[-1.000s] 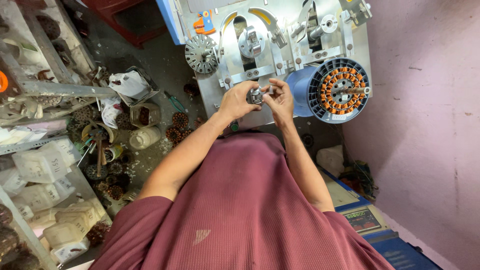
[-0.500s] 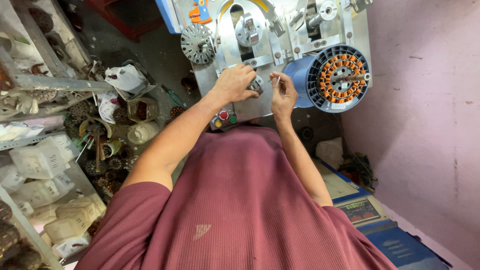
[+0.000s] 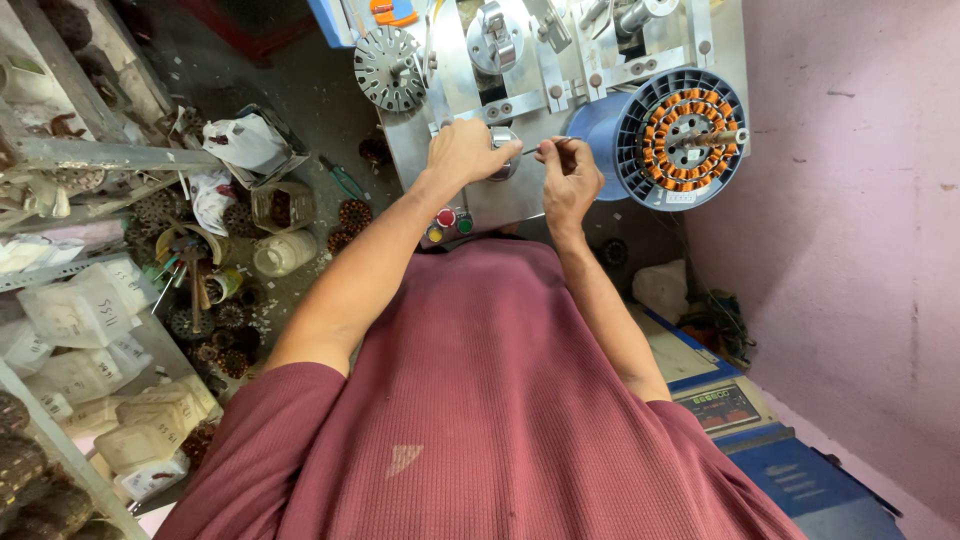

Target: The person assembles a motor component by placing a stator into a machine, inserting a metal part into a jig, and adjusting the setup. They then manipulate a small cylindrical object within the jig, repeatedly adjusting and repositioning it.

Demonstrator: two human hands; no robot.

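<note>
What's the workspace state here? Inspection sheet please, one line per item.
Surface: grey metal machine panel with coloured buttons at its near edge.
Job's things: small round metal part under the left hand; thin metal rod pinched in the right hand.
Clutter: copper-wound stator in a blue ring, slotted disc, plastic bags on the shelves, cans and wound parts on the floor.
Hands: left hand on the part; right hand closed on the rod.
Cables: nothing seen.
Surroundings: pink wall, blue box at lower right.
</note>
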